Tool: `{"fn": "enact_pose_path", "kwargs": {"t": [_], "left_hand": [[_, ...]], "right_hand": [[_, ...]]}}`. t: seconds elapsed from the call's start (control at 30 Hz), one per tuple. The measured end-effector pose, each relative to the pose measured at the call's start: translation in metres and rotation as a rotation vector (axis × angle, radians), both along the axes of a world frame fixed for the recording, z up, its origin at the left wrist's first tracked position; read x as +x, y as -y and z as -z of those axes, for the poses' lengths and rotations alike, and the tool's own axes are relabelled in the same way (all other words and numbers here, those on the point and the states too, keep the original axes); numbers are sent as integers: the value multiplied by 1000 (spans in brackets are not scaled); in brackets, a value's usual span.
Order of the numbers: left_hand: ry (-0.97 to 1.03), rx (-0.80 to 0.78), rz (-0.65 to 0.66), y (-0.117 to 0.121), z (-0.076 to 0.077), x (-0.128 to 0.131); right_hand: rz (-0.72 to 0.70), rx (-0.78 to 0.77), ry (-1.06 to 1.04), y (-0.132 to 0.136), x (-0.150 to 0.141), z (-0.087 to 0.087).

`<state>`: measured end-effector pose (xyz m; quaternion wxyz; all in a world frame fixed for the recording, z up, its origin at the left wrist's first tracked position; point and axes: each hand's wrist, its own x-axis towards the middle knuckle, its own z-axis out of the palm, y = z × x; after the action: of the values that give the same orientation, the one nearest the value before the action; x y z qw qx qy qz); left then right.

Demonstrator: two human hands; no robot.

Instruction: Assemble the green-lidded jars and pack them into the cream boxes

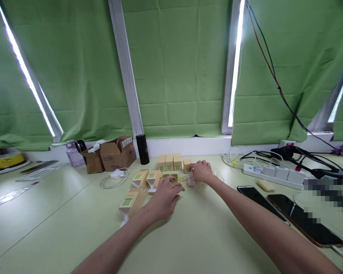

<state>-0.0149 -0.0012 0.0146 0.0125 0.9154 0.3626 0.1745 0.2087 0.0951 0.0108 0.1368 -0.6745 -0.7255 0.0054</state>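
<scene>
My right hand (pixel 201 171) is at the right end of a row of small cardboard boxes, its fingers closed on the side of one small cardboard box (pixel 187 165). Several like it, such as this upright box (pixel 169 163), stand side by side to its left. Below that hand is a small whitish object (pixel 191 180). My left hand (pixel 166 196) hovers low over the table with fingers apart and nothing visible in it. Ahead of it lie a shallow green container (pixel 171 177) and small yellow pieces (pixel 182 179). Boxes with green labels (pixel 133 201) lie on its left, their clear plastic trailing.
A large brown carton (pixel 118 154) and a black cylinder (pixel 143 149) stand at the back left. A white charger (pixel 117 174) with cable lies nearer. On the right are a power strip (pixel 274 175), two phones (pixel 261 203) and black headgear with cables (pixel 300 160).
</scene>
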Motion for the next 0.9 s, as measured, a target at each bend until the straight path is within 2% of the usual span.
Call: {"fn": "enact_pose_path", "kwargs": {"t": [0.27,0.6,0.9], "left_hand": [[66,-87,20,-3,14,-5],[69,-92,15,-1,15,-6],[69,-71,6,-1,17,-7]], "right_hand": [[56,-59,4,-32,-16,10],[89,-78,38,-72,-25,12],[91,-107,50,-89,-26,15]]}}
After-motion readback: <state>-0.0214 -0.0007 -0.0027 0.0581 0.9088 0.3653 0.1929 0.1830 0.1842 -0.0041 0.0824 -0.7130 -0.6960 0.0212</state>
